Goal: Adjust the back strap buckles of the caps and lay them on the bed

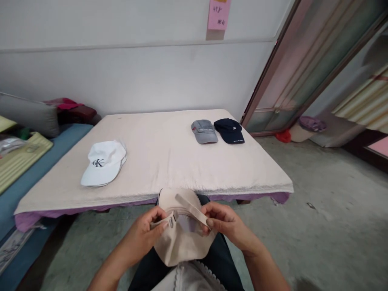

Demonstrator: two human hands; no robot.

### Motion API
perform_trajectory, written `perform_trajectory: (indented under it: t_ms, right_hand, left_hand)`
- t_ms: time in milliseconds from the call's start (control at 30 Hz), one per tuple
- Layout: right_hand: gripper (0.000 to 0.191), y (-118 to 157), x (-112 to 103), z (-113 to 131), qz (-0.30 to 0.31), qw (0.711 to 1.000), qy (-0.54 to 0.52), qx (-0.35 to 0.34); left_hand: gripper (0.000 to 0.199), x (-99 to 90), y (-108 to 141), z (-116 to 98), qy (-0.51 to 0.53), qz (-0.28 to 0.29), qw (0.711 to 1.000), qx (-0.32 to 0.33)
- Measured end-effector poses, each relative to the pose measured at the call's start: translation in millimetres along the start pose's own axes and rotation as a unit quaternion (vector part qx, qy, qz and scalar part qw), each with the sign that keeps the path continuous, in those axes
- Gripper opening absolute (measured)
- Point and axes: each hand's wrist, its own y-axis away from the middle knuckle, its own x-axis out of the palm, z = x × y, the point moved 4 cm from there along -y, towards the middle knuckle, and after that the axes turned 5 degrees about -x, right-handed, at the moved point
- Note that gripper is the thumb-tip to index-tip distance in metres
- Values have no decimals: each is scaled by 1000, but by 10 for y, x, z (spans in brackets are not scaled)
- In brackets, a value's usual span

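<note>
A beige baseball cap (182, 246) rests on my lap, its brim toward the table and its back opening facing me. My left hand (150, 226) pinches the short strap end with a metal buckle (172, 219) on the cap's left side. Between the thumb and fingers of my right hand (224, 222) is the longer loose strap (190, 209), its free end pointing up and left. Strap and buckle are apart. On the table, white caps (104, 161) with a black "CK" mark lie stacked at the left. A grey cap (204, 131) and a navy cap (229, 130) sit side by side at the back right.
A pale cloth covers the low table (163, 149), with purple fabric (280, 197) hanging below its edge. To the left is a blue bench (69, 137) with a grey cushion (27, 111). A waste bin (303, 128) stands by the door frame. Pink paper (218, 15) hangs on the wall.
</note>
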Motion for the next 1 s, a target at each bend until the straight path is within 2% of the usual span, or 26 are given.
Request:
perform_trajectory:
  t_ms: [100, 167, 300, 400, 467, 667, 733, 833, 1000]
  right_hand:
    - [20, -38, 57, 5, -4, 997, -69, -19]
    - [25, -36, 78, 12, -4, 994, -103, -24]
    - [40, 29, 92, -5, 25, 994, -109, -1]
    - [34, 125, 90, -29, 70, 992, -81, 60]
    - [26, 181, 70, 10, 77, 992, -67, 72]
    - [21, 147, 58, 284, -12, 992, -98, -84]
    - [17, 81, 97, 244, -49, 992, -92, -77]
    - [19, -15, 164, 99, -95, 992, -81, -32]
    - [35, -57, 221, 60, -119, 986, -107, -40]
  left_hand:
    - [13, 60, 14, -7, -55, 35, 997, -31]
    - [15, 70, 18, 16, -68, 33, 996, -48]
    - [20, 40, 33, 79, 7, 14, 999, -52]
    - [22, 24, 57, 94, 49, 25, 997, -51]
    - [20, 17, 75, 78, 42, 30, 997, -50]
    - [19, 23, 120, -17, 27, 0, 999, -20]
    - [18, 47, 122, -31, 38, -10, 999, -20]
    - [21, 96, 116, -30, 59, 3, 998, -32]
    - [24, 69, 110, -17, 109, 23, 994, -22]
